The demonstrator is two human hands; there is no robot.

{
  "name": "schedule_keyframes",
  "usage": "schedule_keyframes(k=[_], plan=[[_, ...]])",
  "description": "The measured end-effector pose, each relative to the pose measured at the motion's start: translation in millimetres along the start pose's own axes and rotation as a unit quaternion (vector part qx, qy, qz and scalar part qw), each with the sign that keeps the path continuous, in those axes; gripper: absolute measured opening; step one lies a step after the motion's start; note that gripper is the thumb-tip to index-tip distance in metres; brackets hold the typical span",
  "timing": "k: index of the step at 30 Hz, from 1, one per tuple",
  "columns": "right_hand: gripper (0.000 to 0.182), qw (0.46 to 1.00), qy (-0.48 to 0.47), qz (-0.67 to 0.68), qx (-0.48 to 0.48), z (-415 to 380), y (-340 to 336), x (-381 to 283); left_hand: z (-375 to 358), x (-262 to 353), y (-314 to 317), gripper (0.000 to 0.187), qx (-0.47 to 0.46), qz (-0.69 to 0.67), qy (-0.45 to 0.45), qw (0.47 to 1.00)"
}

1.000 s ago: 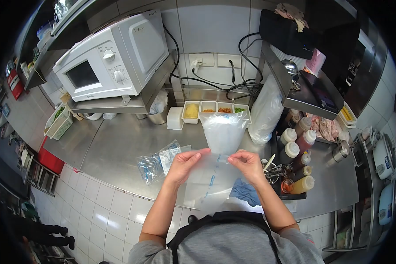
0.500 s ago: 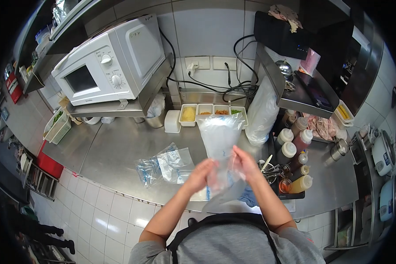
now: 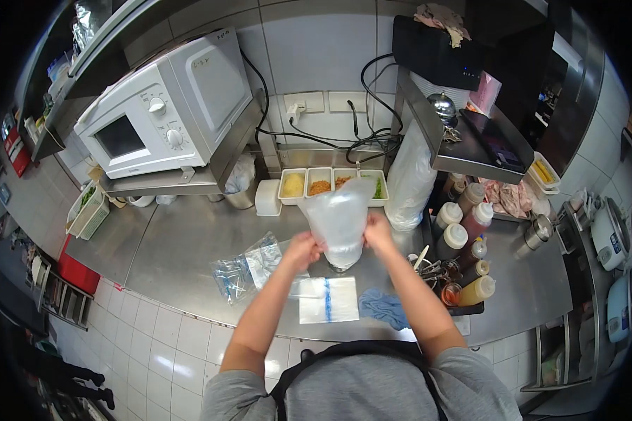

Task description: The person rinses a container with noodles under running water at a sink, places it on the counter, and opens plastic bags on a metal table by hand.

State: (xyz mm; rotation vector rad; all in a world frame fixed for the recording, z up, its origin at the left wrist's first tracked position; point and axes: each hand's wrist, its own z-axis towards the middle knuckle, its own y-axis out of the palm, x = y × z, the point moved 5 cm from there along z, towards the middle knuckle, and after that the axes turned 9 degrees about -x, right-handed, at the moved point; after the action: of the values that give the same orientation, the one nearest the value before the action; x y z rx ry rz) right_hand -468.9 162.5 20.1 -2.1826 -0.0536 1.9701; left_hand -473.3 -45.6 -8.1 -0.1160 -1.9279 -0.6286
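Observation:
A translucent plastic bag (image 3: 338, 221) is stretched between my two hands above the steel counter. My left hand (image 3: 305, 250) pinches its left edge, and my right hand (image 3: 378, 233) grips the right edge. The bag's wide end points toward the back wall, partly covering the food containers there. Below the bag lies a flat white packet with a blue stripe (image 3: 328, 300), close to the counter's front edge. Left of my left hand are crumpled clear plastic packages with blue print (image 3: 249, 266). A blue cloth (image 3: 384, 309) rests beside the white packet.
Small white containers of toppings (image 3: 293, 185) line the back. On the left, a microwave (image 3: 163, 112) sits on a raised shelf. Several sauce bottles (image 3: 453, 238) and a holder of utensils (image 3: 435, 270) stand at right. A tall plastic-wrapped stack (image 3: 409, 179) leans near the right shelf.
Both hands have moved up and away from my body with the bag. Its lower end has swung forward, uncovering the white packet and more of the blue cloth. The view has shifted slightly.

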Motion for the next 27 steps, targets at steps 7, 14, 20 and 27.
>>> schedule_keyframes(k=[7,14,20,27], plan=[[0.015,0.979,-0.092,-0.091,0.156,-5.2,16.2,43.8,-10.8,-49.7,32.1,0.017,0.176,-0.072,0.117,0.975],[0.026,0.975,-0.077,-0.116,0.171,-22.1,20.0,87.1,-6.0,-81.2,27.3,0.022,0.362,0.249,0.328,0.836],[0.032,0.989,-0.033,0.047,0.140,-11.6,-5.8,86.4,-3.4,-68.3,-11.3,0.031,0.336,0.207,0.304,0.867],[0.047,0.945,-0.220,0.092,0.225,9.9,36.7,69.4,-15.1,28.4,72.4,0.053,0.087,0.153,0.433,0.884]])
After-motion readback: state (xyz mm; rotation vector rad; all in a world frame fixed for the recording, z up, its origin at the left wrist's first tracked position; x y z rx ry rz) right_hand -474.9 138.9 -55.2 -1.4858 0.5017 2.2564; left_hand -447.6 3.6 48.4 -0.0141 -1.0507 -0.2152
